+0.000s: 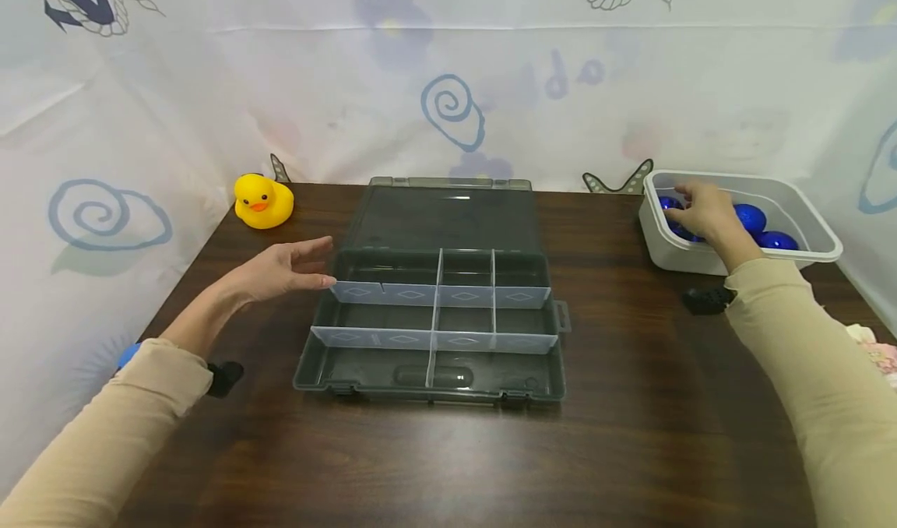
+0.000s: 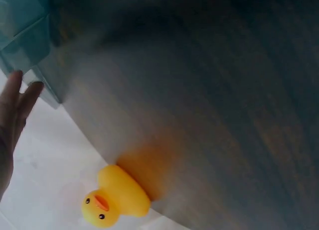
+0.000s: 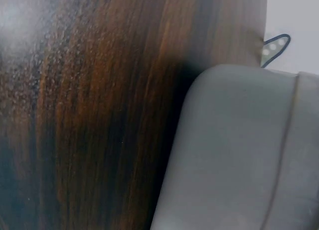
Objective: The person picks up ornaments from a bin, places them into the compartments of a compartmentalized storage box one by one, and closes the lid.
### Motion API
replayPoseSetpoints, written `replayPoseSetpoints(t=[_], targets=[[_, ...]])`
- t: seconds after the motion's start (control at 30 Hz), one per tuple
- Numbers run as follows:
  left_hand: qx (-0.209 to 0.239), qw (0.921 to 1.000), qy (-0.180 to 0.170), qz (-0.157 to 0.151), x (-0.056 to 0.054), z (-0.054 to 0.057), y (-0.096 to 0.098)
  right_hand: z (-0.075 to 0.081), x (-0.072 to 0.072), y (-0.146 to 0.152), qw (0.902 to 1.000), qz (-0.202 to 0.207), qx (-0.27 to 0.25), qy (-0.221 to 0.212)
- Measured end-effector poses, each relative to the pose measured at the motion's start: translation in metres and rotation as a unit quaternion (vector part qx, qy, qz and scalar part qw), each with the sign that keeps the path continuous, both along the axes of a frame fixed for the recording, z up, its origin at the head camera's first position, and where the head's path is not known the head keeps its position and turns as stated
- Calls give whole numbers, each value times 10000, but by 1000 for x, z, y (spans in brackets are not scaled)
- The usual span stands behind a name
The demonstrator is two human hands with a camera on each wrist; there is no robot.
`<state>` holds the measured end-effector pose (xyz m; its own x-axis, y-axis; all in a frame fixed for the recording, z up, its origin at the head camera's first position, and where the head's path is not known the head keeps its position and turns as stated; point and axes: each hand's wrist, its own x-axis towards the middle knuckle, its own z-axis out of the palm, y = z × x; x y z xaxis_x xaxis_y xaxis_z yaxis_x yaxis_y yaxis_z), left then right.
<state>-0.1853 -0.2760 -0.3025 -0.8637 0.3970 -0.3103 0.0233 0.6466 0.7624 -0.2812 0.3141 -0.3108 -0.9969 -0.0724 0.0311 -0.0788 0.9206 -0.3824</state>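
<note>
My left hand hovers with relaxed, spread fingers at the left edge of a grey see-through compartment box. The box lies with its lid folded back, and white dividers split its inside. In the left wrist view the fingers overlap the box's corner. On the right, my right hand reaches into a white plastic bin that holds several shiny blue balls. Its thumb and finger lie around a blue ball at the bin's left end; whether they grip it I cannot tell.
A yellow rubber duck sits at the table's back left corner. Behind the dark wooden table hangs a printed white cloth. A pale pink and cream item shows at the right edge.
</note>
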Motion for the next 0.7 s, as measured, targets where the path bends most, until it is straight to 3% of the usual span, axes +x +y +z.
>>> replayPoseSetpoints(t=[0.3, 0.5, 0.7], targets=[[250, 9995, -152, -135, 1, -11, 0, -7, -6, 2, 9996, 34, 248, -118], [432, 9988, -200, -133, 1, -14, 0, -9, -10, 2, 9987, 238, 439, 48], [423, 9989, -172, -95, 2, -14, 0, -6, -8, 2, 9990, 73, 335, -275]])
